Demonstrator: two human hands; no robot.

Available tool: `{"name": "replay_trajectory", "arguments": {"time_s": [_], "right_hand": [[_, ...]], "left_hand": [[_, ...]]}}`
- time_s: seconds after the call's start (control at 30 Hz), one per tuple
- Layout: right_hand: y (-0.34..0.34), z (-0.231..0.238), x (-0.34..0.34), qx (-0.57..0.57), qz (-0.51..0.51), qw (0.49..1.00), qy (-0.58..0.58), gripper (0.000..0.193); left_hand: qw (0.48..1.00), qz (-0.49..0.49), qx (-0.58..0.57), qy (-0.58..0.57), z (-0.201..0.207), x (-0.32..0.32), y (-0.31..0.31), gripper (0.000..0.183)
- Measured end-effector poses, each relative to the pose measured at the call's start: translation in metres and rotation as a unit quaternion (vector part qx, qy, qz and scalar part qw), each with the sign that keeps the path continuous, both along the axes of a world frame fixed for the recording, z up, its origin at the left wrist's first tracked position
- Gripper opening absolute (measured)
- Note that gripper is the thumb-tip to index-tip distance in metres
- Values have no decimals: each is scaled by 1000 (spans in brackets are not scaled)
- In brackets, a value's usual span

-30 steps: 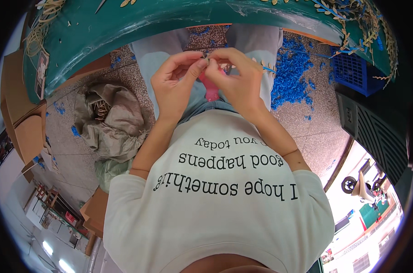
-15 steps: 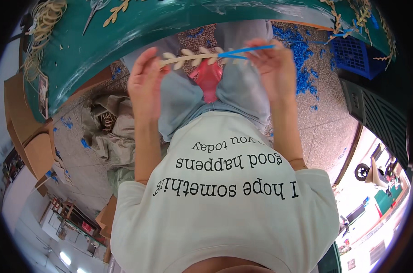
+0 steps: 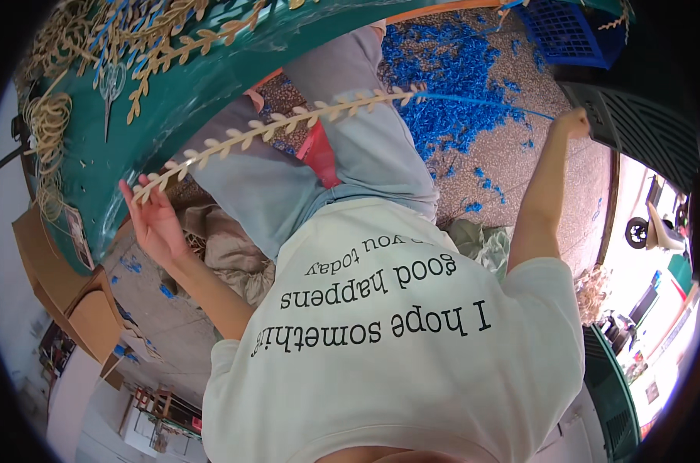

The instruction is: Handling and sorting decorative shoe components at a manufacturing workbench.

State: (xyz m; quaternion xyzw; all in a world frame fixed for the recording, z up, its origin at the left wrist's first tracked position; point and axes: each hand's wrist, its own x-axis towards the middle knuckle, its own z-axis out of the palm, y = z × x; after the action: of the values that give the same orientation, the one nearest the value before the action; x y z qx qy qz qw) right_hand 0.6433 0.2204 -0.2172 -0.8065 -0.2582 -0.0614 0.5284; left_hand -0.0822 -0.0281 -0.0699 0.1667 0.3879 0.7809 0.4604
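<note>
I saw the garland (image 3: 277, 123) newly stretched out for working: left hand (image 3: 160, 228) pinching one end, right hand (image 3: 572, 124) apparently fisted around the ribbon (image 3: 485, 101) beyond the other.

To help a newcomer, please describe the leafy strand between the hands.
From the green table, look down to the person's jeans. Across them, a beige leafy strand slants from the left hand, its blue strip running to the right hand. Unlike the table strands, it stretches between both hands.

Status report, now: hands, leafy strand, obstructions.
Left hand at left end of leafy strand, grip unclear. Right hand closed on blue strip. Strand and strip span between; nothing seen across them.
</note>
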Motion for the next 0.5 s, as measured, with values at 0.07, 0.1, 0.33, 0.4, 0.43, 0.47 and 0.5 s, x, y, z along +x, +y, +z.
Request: {"name": "replay_trajectory", "arguments": {"time_s": [0.07, 0.1, 0.33, 0.4, 0.43, 0.47, 0.5], "right_hand": [[-9, -25, -46, -264, 19, 947, -183, 28], [-23, -27, -96, -197, 273, 935, -113, 26], [-65, 33, -305, -291, 675, 626, 260, 45], [-56, 8, -310, -228, 738, 587, 241, 36], [-55, 6, -309, -225, 738, 588, 242, 36], [-55, 5, -305, -242, 740, 577, 248, 30], [-53, 9, -305, -257, 744, 562, 254, 24]], "left_hand": [[995, -34, 70, -55, 3, -3, 5, 44], [996, -30, 69, -50, 9, -2, 2, 44], [980, -12, 137, -143, 33, 10, 19, 44], [980, -7, 135, -144, 40, 17, 25, 44], [983, -1, 134, -127, 44, 21, 27, 44], [985, 5, 132, -111, 46, 23, 30, 43], [985, 6, 133, -107, 50, 25, 29, 43]]}}
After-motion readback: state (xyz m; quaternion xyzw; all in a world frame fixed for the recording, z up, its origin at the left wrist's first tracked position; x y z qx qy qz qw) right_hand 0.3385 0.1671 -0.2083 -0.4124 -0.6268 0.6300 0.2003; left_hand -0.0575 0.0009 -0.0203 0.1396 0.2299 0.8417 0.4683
